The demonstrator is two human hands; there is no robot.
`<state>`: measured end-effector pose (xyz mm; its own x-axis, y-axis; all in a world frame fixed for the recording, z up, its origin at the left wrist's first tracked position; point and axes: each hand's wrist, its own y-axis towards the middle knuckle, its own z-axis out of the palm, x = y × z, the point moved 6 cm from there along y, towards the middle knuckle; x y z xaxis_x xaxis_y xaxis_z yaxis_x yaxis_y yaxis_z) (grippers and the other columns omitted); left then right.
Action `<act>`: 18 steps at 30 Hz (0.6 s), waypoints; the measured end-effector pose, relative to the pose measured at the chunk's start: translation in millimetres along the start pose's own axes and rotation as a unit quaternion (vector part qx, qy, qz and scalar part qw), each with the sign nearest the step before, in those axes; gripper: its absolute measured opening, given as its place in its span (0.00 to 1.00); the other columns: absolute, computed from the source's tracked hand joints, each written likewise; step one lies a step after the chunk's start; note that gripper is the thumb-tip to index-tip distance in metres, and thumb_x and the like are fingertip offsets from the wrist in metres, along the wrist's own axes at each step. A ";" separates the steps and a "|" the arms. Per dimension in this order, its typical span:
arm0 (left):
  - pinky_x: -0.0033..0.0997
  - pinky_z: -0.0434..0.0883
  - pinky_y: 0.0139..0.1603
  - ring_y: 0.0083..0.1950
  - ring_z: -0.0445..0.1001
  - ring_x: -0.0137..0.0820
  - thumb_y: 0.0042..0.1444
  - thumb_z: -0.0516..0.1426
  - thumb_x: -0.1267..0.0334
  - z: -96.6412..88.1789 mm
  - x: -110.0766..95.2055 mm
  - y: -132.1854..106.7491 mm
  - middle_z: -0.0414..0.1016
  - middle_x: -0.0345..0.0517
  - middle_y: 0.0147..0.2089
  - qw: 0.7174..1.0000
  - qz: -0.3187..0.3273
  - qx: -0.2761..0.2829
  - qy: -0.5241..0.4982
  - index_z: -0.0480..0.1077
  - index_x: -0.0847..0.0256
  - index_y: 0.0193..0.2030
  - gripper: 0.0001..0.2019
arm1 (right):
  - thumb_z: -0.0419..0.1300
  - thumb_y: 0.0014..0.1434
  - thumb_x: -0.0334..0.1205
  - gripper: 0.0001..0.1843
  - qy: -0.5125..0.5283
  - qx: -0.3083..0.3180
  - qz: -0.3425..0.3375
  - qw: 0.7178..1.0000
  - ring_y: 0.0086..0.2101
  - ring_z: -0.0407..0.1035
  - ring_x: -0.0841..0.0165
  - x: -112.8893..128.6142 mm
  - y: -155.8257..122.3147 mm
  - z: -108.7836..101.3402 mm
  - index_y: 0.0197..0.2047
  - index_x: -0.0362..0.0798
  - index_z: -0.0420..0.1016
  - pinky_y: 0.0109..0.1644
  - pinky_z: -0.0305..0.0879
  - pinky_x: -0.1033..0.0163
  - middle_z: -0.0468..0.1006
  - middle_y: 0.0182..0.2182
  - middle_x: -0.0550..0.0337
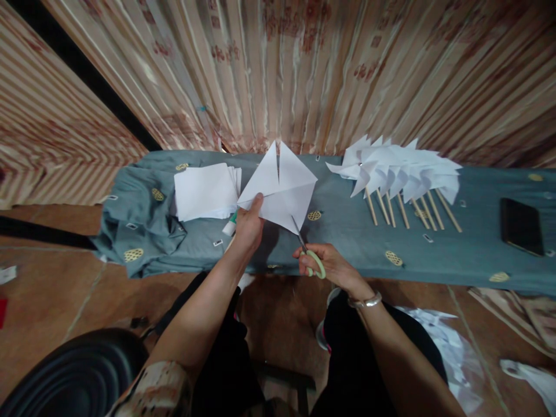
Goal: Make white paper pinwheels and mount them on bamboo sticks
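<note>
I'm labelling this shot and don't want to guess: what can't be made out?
All in the head view:
Left hand: its fingers are mostly hidden beneath the white sheet.
Green-and-white item: partly covered by that hand and sheet; any print is too small.
Pinwheels: overlapping blades hide their exact number.
White bundle: cut off by the right edge.

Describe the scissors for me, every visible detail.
The scissors have pale green, plastic-looking handles and slim, dark, metal-looking blades. The right hand holds them by the handles, above the near edge of the grey-green cloth. They point forward and slightly left, a blade overlapping the white sheet's near corner. The blades' opening is unclear.
</note>
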<state>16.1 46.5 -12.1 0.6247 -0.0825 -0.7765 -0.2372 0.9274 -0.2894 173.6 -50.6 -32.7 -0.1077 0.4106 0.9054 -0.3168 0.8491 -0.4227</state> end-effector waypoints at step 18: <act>0.40 0.71 0.62 0.60 0.75 0.42 0.55 0.61 0.72 -0.8 -2.2 0.5 0.82 0.57 0.45 1.000 0.006 -0.012 -0.009 0.74 0.66 0.36 0.02 | 0.73 0.36 0.63 0.30 0.059 -0.026 0.016 0.998 0.22 0.66 0.76 -8.2 3.9 -1.4 0.30 0.45 0.75 0.26 0.60 0.68 0.72 0.21 0.65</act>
<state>14.0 46.8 -11.0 0.6344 -0.0645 -0.7703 -0.2620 0.9195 -0.2929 174.5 -50.2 -41.8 -0.0039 0.4710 0.8821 -0.2647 0.8502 -0.4551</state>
